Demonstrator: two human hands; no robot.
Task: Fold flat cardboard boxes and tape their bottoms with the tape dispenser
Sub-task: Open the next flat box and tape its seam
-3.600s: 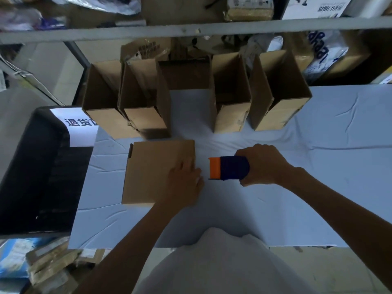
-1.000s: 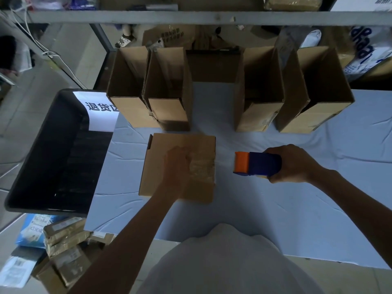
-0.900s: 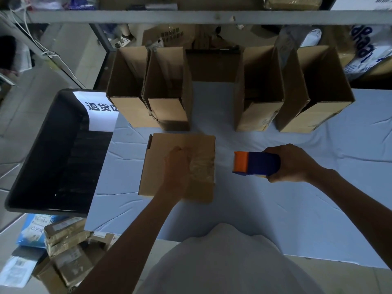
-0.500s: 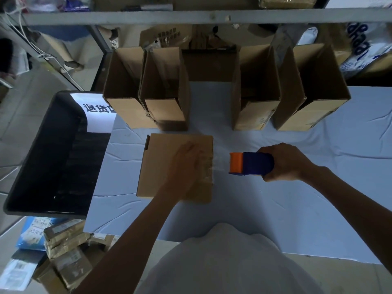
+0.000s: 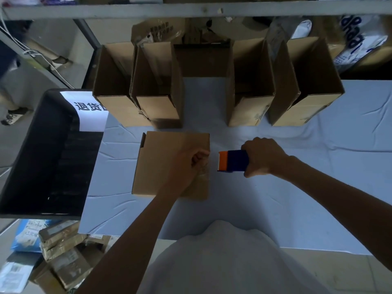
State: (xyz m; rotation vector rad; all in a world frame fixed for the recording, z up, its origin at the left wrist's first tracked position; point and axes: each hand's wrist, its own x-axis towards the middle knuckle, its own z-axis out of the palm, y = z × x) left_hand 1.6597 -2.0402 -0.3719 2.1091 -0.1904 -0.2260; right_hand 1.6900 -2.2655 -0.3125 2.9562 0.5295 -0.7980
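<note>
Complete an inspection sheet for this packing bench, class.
Surface: table under a creased pale cloth.
Job's things: box lying closed, tape near its right edge; dispenser just right of it; open boxes standing behind.
Clutter: parcels on the floor, left.
Hands: left hand curled, resting on box; right hand grips dispenser.
Cables: white wires, upper left.
Surroundings: black bin at left; shelf rail above.

- There is one view only, from the person's head, above and behind the hands.
- It faces forward and steeply down; the left hand [image 5: 186, 166] and right hand [image 5: 263, 158] are near, at mid-frame.
- The wide angle reaches boxes [image 5: 157, 111] beyond the hands and the shirt [image 5: 222, 262] below them.
</note>
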